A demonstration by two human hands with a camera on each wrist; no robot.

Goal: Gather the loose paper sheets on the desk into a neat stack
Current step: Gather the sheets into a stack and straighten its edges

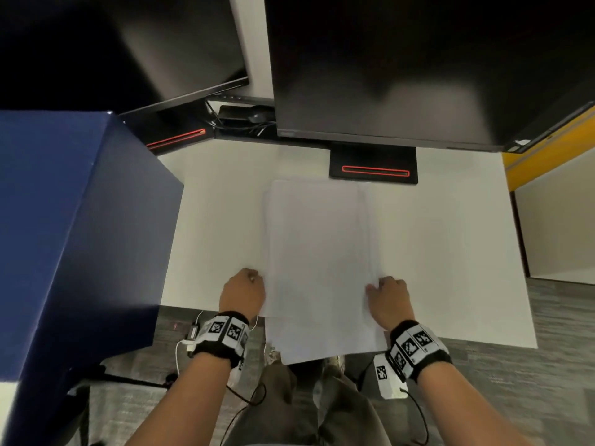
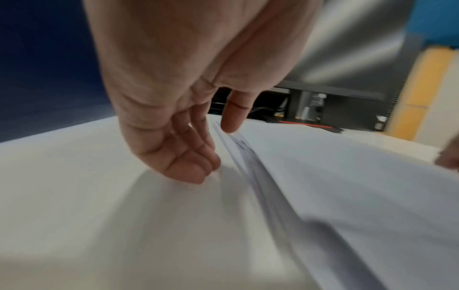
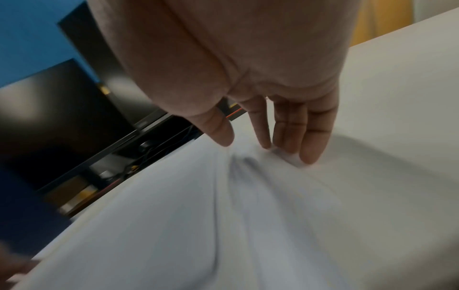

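A pile of white paper sheets lies lengthwise in the middle of the white desk, its near end hanging over the front edge. The sheet edges are slightly staggered. My left hand sits at the pile's left edge. In the left wrist view its fingers point down at the desk beside the sheets, with the thumb over the edge. My right hand is at the right edge. Its straight fingers touch the edge of the sheets, where the paper ripples. Neither hand clasps the paper.
Two dark monitors stand at the back; the right one's base, marked with a red line, almost touches the pile's far end. A big dark blue box borders the desk on the left. A yellow partition is at the right. Cables lie behind the monitors.
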